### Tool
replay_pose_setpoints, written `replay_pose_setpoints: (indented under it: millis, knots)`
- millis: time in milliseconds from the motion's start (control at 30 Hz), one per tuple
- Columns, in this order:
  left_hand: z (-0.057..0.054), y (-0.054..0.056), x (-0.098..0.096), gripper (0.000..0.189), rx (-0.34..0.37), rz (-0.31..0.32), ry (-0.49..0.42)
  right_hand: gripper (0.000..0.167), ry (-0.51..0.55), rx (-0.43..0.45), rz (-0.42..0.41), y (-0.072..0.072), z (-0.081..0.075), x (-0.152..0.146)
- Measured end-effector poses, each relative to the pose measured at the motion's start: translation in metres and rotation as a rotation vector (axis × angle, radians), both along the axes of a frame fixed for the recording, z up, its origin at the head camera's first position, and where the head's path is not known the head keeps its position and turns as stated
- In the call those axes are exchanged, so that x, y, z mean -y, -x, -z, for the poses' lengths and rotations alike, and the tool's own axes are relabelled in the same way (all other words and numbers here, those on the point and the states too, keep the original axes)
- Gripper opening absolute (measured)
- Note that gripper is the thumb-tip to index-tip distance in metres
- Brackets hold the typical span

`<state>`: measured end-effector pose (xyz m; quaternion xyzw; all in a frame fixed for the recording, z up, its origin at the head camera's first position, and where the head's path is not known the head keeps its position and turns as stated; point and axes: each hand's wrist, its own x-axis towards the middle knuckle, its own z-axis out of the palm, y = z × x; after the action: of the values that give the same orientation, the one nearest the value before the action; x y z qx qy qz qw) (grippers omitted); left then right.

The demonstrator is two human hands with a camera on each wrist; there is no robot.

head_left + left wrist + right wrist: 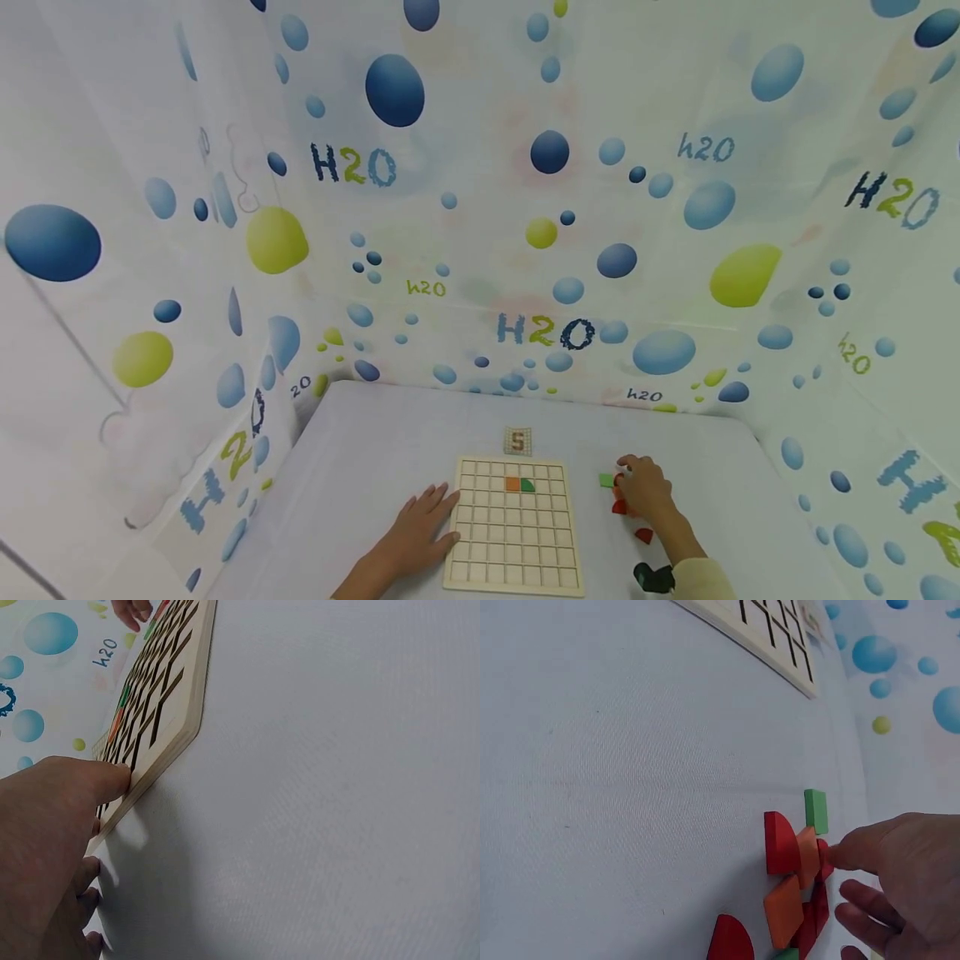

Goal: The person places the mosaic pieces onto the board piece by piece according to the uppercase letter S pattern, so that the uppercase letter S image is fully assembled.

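The left hand (420,533) lies with its fingers spread at the left side of a pale wooden grid board (513,550), its thumb against the board's edge. The right hand (647,487) is over a loose cluster of coloured pieces right of the board, thumb and fingers apart; its thumb tip is at a small red piece (824,859), though whether they touch I cannot tell. Near it lie a light green square piece (817,811), a red quarter-round piece (780,844) and an orange flat piece (784,911); another red rounded piece (730,941) sits nearer the person. On the board, an orange square (512,484) and a green quarter-round piece (527,485) fill neighbouring compartments in the second row from the far edge. Beyond stands a small patterned card (517,442) on the white surface (390,433).
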<state>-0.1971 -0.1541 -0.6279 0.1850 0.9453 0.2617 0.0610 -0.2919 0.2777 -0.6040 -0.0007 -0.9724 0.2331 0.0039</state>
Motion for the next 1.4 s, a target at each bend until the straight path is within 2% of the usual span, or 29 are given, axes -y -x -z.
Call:
replay_pose_setpoints:
  millis: [100,200,467,767,867,1100,1200,1400]
  knots:
    - [0.0,0.0,0.0,0.068,0.01,0.0,-0.002,0.023,-0.014,0.047,0.011,0.0,0.001,-0.003]
    - [0.001,0.0,0.0,0.068,0.016,-0.002,-0.003,0.019,-0.011,0.057,0.006,0.001,0.002,-0.003]
    - [0.0,-0.001,0.0,0.067,0.012,-0.009,-0.002,0.013,0.0,0.061,0.04,0.005,0.005,-0.005]
    - [-0.002,-0.002,-0.001,0.066,0.004,-0.003,0.005,0.018,0.0,0.028,0.081,0.003,0.011,-0.008]
    - [-0.002,-0.002,-0.001,0.067,0.003,-0.004,0.011,0.018,0.009,0.019,0.056,0.002,0.012,-0.009]
    - [-0.002,-0.002,-0.001,0.067,0.009,-0.007,0.023,0.028,0.056,0.097,-0.037,-0.001,0.003,-0.014]
    - [-0.003,-0.002,0.0,0.066,0.0,-0.01,0.02,0.027,0.041,0.109,-0.046,0.001,0.005,-0.014]
    - [-0.001,-0.001,-0.001,0.065,-0.001,-0.008,0.007,0.019,-0.004,0.071,-0.046,0.003,0.01,-0.013]
